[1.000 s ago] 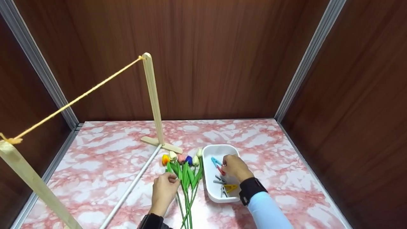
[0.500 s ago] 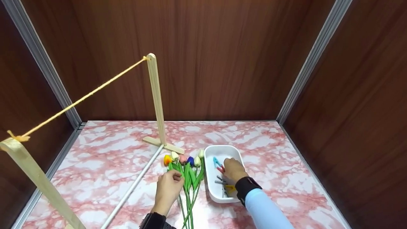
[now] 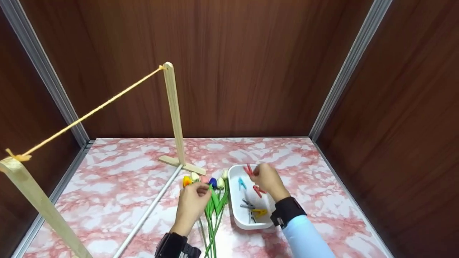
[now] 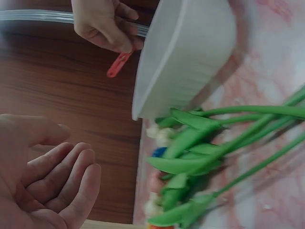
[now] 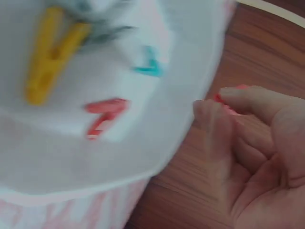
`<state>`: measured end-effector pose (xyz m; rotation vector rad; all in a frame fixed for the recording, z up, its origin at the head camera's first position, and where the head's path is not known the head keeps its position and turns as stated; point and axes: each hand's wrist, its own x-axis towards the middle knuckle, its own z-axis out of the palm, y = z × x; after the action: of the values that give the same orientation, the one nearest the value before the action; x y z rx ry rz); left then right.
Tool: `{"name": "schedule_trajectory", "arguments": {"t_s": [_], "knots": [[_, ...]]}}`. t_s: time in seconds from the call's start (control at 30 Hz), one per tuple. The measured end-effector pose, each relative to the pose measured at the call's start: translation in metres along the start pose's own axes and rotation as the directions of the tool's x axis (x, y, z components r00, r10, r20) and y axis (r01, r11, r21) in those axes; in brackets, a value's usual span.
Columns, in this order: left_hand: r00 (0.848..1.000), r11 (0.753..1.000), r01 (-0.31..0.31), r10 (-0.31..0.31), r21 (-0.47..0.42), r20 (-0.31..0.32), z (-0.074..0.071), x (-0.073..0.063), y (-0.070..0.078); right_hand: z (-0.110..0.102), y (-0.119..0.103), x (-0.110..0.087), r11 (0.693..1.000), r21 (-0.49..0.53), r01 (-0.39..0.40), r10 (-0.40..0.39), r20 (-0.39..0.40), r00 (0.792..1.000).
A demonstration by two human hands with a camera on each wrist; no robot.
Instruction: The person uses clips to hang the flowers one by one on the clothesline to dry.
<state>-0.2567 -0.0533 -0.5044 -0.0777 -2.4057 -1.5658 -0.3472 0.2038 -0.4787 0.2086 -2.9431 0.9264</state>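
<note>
In the head view, my right hand [image 3: 269,181] pinches a red clothespin [image 3: 248,170] over the far part of a white plastic tub [image 3: 235,216]. The same clothespin [image 4: 119,64] pokes out below the fingertips in the left wrist view. Inside the tub lie a blue clothespin [image 3: 242,183], another red clothespin [image 3: 259,191], a yellow clothespin [image 3: 261,212] and some grey clothespins [image 3: 247,205]. Left of the tub, my left hand [image 3: 192,202] hovers over a bunch of artificial tulips [image 3: 217,200], its fingers loosely curled around nothing. It hides part of the leaves.
Farther left stands a wooden frame: a far post [image 3: 174,114] and a near post [image 3: 39,200], joined high up by a yellow string [image 3: 96,109] and low down by a white rod [image 3: 150,208]. Brown wood-grain panels [image 3: 236,71] enclose the pink marbled table [image 3: 287,154].
My right hand has risen out of the tub with a red clothespin, leaving another red one behind. The left hand has shifted slightly up and right over the tulips.
</note>
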Motion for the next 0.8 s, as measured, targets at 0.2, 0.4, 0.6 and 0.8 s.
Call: {"name": "schedule_trajectory", "arguments": {"t_s": [0.2, 0.4, 0.6, 0.8], "knots": [[1.000, 0.990, -0.030, 0.028, -0.137, -0.012, -0.003, 0.012, 0.034, -0.015, -0.031, -0.012, 0.920, 0.364, 0.143, -0.113, -0.104, 0.988], [0.999, 0.946, 0.020, -0.011, -0.323, 0.031, -0.007, 0.020, 0.059, -0.019, -0.056, -0.029, 0.792, 0.552, 0.261, -0.265, -0.073, 0.961], [0.994, 0.893, 0.082, -0.045, -0.443, 0.095, -0.010, 0.022, 0.070, -0.015, -0.068, -0.039, 0.736, 0.609, 0.296, -0.342, -0.043, 0.939], [0.997, 0.856, 0.063, -0.036, -0.513, 0.062, -0.008, 0.023, 0.074, -0.009, -0.074, -0.045, 0.733, 0.603, 0.315, -0.379, -0.023, 0.925]]}}
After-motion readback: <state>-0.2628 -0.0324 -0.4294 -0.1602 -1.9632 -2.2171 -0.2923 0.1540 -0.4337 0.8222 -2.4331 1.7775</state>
